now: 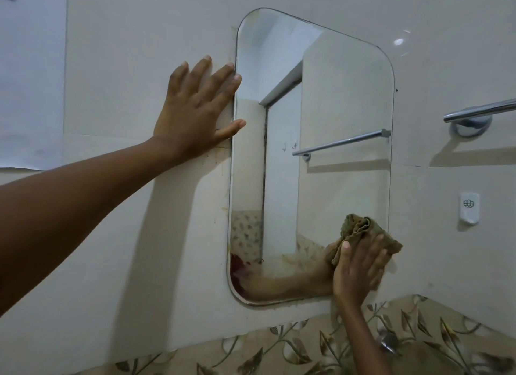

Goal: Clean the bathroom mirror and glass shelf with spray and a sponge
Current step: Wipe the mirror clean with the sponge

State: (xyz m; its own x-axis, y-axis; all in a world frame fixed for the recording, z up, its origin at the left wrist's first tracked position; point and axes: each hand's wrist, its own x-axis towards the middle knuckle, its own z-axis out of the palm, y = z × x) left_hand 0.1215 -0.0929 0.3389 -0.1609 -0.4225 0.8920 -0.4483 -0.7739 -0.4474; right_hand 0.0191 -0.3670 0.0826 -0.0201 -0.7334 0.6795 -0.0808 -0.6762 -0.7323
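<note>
- Mirror [335, 109]: rounded-corner glass, smooth, on glossy cream wall tile.
- Left hand [192, 115]: fingers spread flat, empty, at mirror's left edge.
- Right hand [358, 271]: grip pressing crumpled olive cloth [360, 232] on mirror's lower right corner.

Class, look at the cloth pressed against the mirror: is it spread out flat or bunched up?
Bunched up. The brown cloth shows thick folds above the right hand, pressing it on the mirror.

The lower right corner of the mirror [321, 123] is covered by the right hand [360, 271] and the brown cloth [363, 229] in its grip. Right of the mirror, the towel bar [480, 112] is cut off by the frame edge. Below it, a metal fitting [389, 342] is blurred beyond telling.
</note>
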